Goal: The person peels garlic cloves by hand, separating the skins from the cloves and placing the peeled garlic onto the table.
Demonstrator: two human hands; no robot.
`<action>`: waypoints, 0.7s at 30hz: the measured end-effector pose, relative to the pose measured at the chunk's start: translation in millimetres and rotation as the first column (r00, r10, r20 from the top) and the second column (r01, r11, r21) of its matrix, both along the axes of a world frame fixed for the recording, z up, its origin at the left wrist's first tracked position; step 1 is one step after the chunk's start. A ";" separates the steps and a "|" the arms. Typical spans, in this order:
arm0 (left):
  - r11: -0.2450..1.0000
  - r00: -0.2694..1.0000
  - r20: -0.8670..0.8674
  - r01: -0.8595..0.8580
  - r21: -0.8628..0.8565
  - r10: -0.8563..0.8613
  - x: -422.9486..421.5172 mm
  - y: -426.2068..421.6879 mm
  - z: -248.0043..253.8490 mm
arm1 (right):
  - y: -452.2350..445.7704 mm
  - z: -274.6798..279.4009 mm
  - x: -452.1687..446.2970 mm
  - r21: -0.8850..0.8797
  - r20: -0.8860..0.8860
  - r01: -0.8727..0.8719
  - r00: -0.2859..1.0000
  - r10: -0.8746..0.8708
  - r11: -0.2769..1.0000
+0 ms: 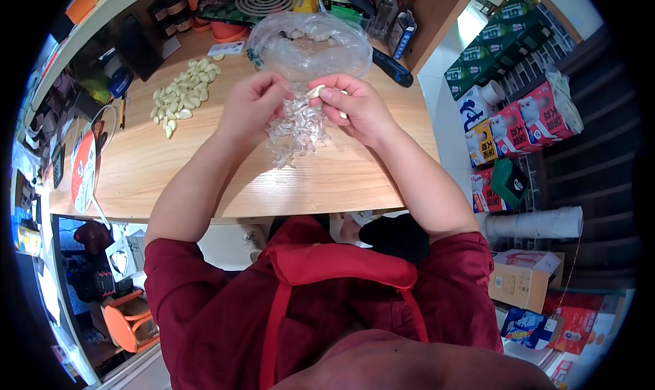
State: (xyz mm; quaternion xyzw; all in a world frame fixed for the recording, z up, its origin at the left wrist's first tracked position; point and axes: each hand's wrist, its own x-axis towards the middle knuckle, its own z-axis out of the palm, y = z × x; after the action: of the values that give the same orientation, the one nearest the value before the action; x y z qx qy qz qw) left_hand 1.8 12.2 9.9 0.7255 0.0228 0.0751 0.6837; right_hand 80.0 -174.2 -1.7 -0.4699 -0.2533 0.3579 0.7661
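Note:
My right hand (358,110) pinches a pale garlic clove (315,91) between thumb and fingertips, and another whitish clove shows lower down against its fingers. Close by on the left, my left hand (249,107) has thumb and fingers pressed together; what they hold, if anything, is too small to make out. Under and between both hands lies a loose heap of papery garlic skins (300,127) on the wooden table (327,182). Off to the left is a pile of peeled garlic cloves (183,90).
Behind my hands sits a clear plastic bag (310,46) with some whitish bulbs inside. A dark utility knife (392,67) lies right of it, near glass bottles (385,13). A red-and-white fan (84,170) is at the left edge. Stacked cartons (525,121) stand beyond the table's right side.

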 end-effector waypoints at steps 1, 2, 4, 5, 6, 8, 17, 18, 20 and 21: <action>0.995 0.999 0.045 -0.012 0.104 0.008 -0.1 -0.5 -2.9 | -0.4 0.7 0.0 0.015 -0.030 -0.025 0.999 0.025 1.000; 0.978 0.996 0.090 -0.028 0.206 0.010 -0.3 -1.5 -6.2 | -0.3 0.3 0.3 0.019 -0.038 -0.030 0.999 0.030 0.999; 0.934 0.981 0.193 -0.062 0.353 -0.008 -0.4 -2.2 -7.7 | 0.0 -0.8 1.5 0.028 -0.053 -0.038 0.998 0.039 0.999; 0.914 0.968 0.249 -0.079 0.399 -0.026 -0.6 -2.1 -7.4 | 0.0 -0.7 1.3 0.022 -0.054 -0.036 0.998 0.037 0.999; 0.891 0.952 0.304 -0.098 0.443 -0.046 -1.0 -2.1 -7.0 | 0.1 -0.4 0.9 0.017 -0.055 -0.034 0.998 0.035 0.999; 0.864 0.932 0.359 -0.133 0.486 -0.058 -2.7 -6.2 -4.1 | 0.7 -1.4 0.2 0.001 -0.063 -0.036 0.997 0.036 0.999; 0.709 0.877 0.451 -0.213 0.672 -0.164 -5.9 -6.2 -1.8 | 3.3 -6.1 0.1 -0.047 -0.065 -0.066 0.996 0.063 0.997; 0.702 0.871 0.460 -0.217 0.678 -0.175 -5.8 -6.2 -1.6 | 3.3 -6.6 0.4 -0.052 -0.067 -0.066 0.996 0.062 0.997; 0.686 0.857 0.476 -0.226 0.692 -0.199 -5.6 -6.2 -1.6 | 3.1 -6.5 0.2 -0.066 -0.068 -0.064 0.996 0.059 0.996; 0.677 0.849 0.484 -0.230 0.699 -0.211 -5.5 -6.2 -1.6 | 2.9 -5.7 -0.2 -0.077 -0.066 -0.062 0.996 0.057 0.995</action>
State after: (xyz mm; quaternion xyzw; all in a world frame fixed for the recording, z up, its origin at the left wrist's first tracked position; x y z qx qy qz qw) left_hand -3.6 6.1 8.3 0.8878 -0.1938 0.2777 0.3117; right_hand 79.9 -171.3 -7.4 -0.4804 -0.2283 0.4049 0.7438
